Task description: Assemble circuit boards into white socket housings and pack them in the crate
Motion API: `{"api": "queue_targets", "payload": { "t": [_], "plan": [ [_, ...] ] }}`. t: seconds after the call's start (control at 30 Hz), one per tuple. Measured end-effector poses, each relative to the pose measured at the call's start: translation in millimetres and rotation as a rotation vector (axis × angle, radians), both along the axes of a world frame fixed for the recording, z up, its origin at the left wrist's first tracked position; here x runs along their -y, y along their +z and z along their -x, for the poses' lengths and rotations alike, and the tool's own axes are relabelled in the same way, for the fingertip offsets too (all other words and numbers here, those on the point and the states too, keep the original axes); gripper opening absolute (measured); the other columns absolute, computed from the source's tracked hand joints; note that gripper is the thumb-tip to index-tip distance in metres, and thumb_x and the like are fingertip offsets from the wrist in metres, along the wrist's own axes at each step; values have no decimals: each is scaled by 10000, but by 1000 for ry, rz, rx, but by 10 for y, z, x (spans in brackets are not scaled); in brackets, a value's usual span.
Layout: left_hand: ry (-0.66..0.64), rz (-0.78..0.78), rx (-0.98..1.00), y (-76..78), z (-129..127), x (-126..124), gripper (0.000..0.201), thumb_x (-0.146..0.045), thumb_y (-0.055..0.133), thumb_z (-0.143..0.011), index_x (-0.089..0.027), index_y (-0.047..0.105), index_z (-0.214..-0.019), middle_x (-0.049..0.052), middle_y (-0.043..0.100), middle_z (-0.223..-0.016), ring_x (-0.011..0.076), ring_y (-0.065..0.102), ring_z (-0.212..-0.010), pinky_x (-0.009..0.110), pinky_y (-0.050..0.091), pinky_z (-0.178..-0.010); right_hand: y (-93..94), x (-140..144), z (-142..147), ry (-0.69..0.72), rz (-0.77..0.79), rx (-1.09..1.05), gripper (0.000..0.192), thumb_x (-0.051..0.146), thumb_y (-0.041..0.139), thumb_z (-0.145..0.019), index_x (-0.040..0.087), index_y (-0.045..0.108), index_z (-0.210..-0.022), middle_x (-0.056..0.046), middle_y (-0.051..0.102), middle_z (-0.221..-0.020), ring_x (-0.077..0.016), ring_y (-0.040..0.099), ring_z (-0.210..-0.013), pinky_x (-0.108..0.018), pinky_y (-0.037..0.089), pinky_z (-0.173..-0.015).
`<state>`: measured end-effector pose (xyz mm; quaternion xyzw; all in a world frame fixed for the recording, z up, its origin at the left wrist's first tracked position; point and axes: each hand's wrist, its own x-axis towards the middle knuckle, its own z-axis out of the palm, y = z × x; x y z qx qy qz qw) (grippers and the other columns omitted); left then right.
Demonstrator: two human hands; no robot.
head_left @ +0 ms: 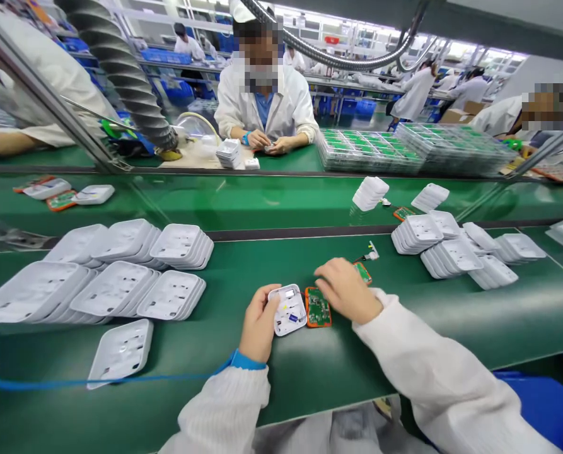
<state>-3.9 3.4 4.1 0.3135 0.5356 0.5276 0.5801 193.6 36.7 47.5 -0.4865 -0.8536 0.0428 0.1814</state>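
My left hand (258, 323) grips the left edge of a white plastic housing (288, 309) lying open side up on the green mat (281, 366). Beside the housing lies a green circuit board with an orange rim (318, 308). My right hand (346, 289) rests on the mat with its fingers curled over the board's upper edge; whether it grips it I cannot tell. A second orange-rimmed board (363, 272) peeks out behind that hand, with a small white connector (371, 253) farther back.
Stacks of white housings (120, 271) fill the left of the mat, one single housing (120, 350) nearer me. More stacks (456, 249) stand at the right. A blue cord (96, 380) runs from my left wrist. Across the belt a person in a white coat (262, 104) works.
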Motion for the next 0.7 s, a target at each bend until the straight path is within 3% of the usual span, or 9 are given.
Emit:
{"api": "queue_targets", "payload": {
  "t": [0.1, 0.2, 0.37, 0.7],
  "plan": [
    [-19, -71, -115, 1, -96, 2, 401, -451, 621, -734, -156, 607, -1006, 66, 658, -948, 173, 616, -807, 280, 493, -707, 14, 266, 354, 130, 40, -53, 141, 286, 494, -918, 175, 579, -924, -74, 588, -906, -208, 491, -847, -333, 389, -769],
    [-22, -129, -236, -44, -116, 21, 387, -455, 580, -779, -170, 629, -1036, 75, 662, -994, 188, 618, -873, 297, 492, -767, -91, 354, 559, 69, 66, -25, 99, 223, 492, -911, 166, 565, -878, -72, 594, -891, -201, 500, -813, -324, 384, -747],
    [-13, -142, -320, -145, -103, 43, 403, -439, 586, -783, -192, 637, -1097, 81, 665, -1023, 196, 619, -903, 307, 499, -785, -244, 273, 516, 47, 90, -65, 126, 198, 467, -921, 163, 553, -837, -66, 589, -848, -191, 503, -793, -313, 379, -738],
    [-28, -125, -291, -218, -100, 15, 431, -458, 584, -783, -177, 651, -1103, 93, 675, -1022, 208, 626, -903, 313, 514, -751, -271, 195, 465, 85, 23, -81, 201, 194, 391, -946, 167, 549, -824, -69, 572, -826, -195, 474, -794, -313, 374, -755]
  ]
}}
